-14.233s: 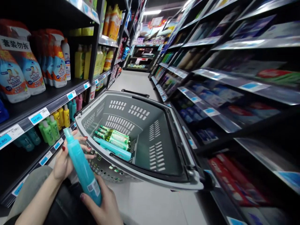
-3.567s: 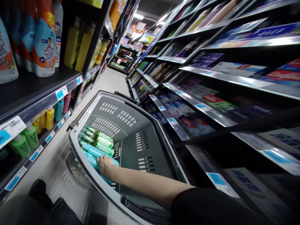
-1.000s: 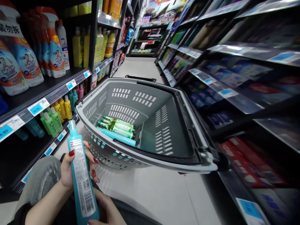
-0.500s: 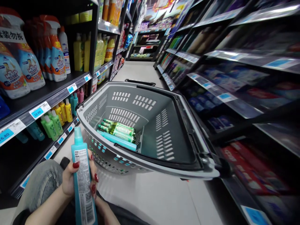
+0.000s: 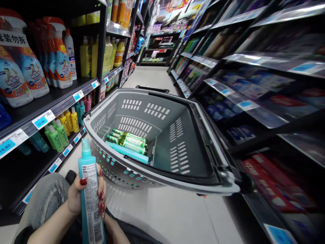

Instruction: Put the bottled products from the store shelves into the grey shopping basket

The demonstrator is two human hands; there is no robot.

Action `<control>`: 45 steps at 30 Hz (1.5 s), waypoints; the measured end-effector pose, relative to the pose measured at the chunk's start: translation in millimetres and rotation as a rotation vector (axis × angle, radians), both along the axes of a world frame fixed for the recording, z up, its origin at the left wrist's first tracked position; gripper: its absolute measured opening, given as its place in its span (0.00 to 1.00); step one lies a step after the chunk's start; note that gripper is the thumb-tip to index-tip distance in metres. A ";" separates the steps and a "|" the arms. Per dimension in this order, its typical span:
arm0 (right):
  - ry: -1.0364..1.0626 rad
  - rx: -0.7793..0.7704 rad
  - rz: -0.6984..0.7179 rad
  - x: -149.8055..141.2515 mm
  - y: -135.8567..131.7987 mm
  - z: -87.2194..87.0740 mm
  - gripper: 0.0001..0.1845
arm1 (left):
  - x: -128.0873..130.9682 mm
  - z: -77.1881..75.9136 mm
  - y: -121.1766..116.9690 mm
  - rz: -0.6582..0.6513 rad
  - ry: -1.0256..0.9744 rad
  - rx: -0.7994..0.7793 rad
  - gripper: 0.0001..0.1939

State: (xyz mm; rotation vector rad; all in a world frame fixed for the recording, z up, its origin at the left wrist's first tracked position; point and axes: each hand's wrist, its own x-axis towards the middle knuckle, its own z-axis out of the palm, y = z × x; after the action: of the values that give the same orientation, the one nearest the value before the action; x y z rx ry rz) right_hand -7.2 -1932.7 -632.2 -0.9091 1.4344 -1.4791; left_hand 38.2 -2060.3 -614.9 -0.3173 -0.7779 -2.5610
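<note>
Low at the left of the head view, a turquoise spray bottle (image 5: 91, 200) with a pale cap stands nearly upright, its printed back label and barcode facing me. My left hand (image 5: 74, 195) is closed around it, thumb with a red nail pressed on the label's left edge. On the bottle's other side my right hand (image 5: 108, 217) grips the lower part; much of it is behind the bottle. Beyond them is a grey shopping basket (image 5: 162, 132). Inside lie several green bottles (image 5: 129, 139) and a turquoise bottle (image 5: 129, 152).
On the left, a shelf (image 5: 58, 101) carries orange-topped spray cleaners (image 5: 62, 61), with small green bottles (image 5: 57, 137) and yellow ones (image 5: 71, 120) below. A blurred shelf rack (image 5: 243, 101) lines the right side. Pale floor tiles (image 5: 177, 217) run beneath the basket and down the aisle.
The spray bottle has shifted slightly right and down in my hands, and its label has turned a little. The basket and its contents stay as they were.
</note>
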 end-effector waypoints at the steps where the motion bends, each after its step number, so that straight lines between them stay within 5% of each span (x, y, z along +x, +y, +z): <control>1: 0.005 -0.003 -0.010 -3.1 -2.3 0.8 0.17 | 0.0 0.2 0.1 0.003 -0.002 0.000 0.14; 14: -0.004 -0.019 -0.047 -28.3 -27.5 3.3 0.27 | -1.9 -0.5 -0.8 -0.007 -0.011 0.031 0.15; 25: -0.281 -0.024 0.158 8.0 3.0 -17.5 0.37 | -2.5 -1.7 -1.2 0.011 -0.054 0.054 0.15; 34: -0.463 0.018 0.123 11.0 6.2 -22.1 0.44 | -5.0 0.6 -2.5 0.092 -0.126 0.125 0.15; 45: -0.448 0.133 0.065 11.8 17.5 -31.5 0.48 | -5.0 1.6 -2.5 0.144 -0.219 0.155 0.16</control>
State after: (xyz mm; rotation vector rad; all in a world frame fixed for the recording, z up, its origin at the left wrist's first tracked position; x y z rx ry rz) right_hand 4.6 -1915.2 -663.7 -0.4964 1.1432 -1.4104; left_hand 33.1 -2062.8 -613.3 0.0674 -0.6471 -2.5262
